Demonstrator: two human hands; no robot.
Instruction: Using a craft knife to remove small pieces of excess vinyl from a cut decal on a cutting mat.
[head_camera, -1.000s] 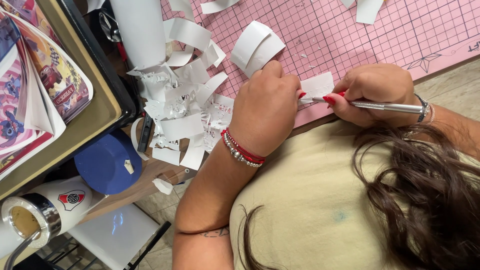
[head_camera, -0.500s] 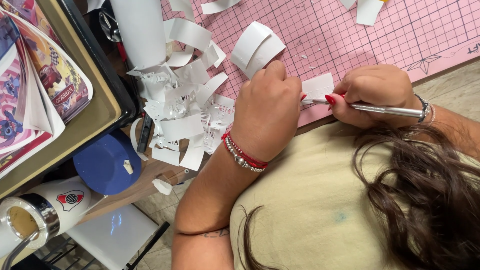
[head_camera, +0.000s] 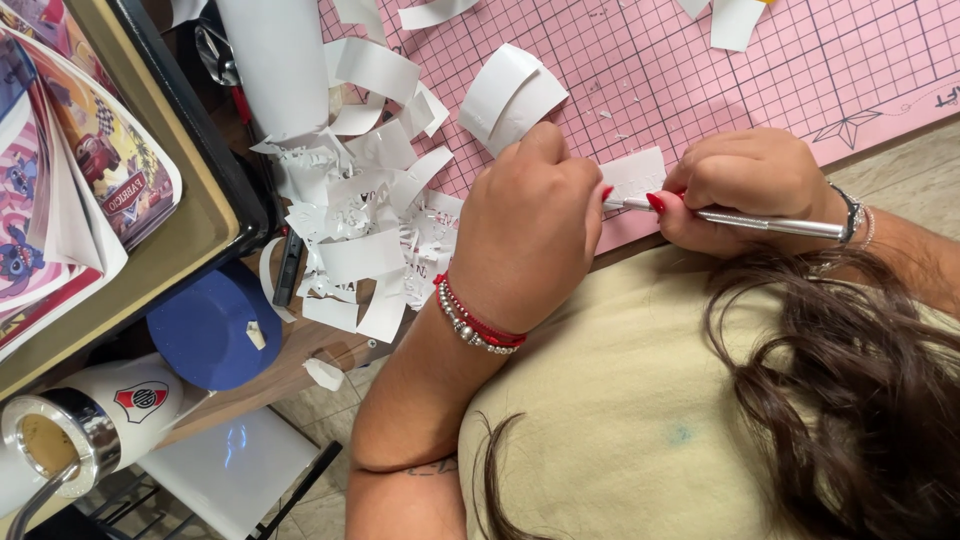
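My left hand (head_camera: 527, 228) rests fist-like on a small white paper piece (head_camera: 634, 174) at the near edge of a pink gridded cutting mat (head_camera: 760, 70), pressing it down; red and silver bracelets circle the wrist. My right hand (head_camera: 748, 186) grips a thin silver craft knife (head_camera: 760, 222), its tip meeting the paper beside my left fingers. The part of the paper under the left hand is hidden.
A heap of curled white paper scraps (head_camera: 360, 230) lies left of my left hand, with a white roll (head_camera: 275, 60) above it. Further left are a tray (head_camera: 190, 240) of printed sheets, a blue round lid (head_camera: 210, 325) and a white cup with a metal rim (head_camera: 80, 425).
My left hand has shifted slightly over the paper piece; the right hand and knife stay almost in place.
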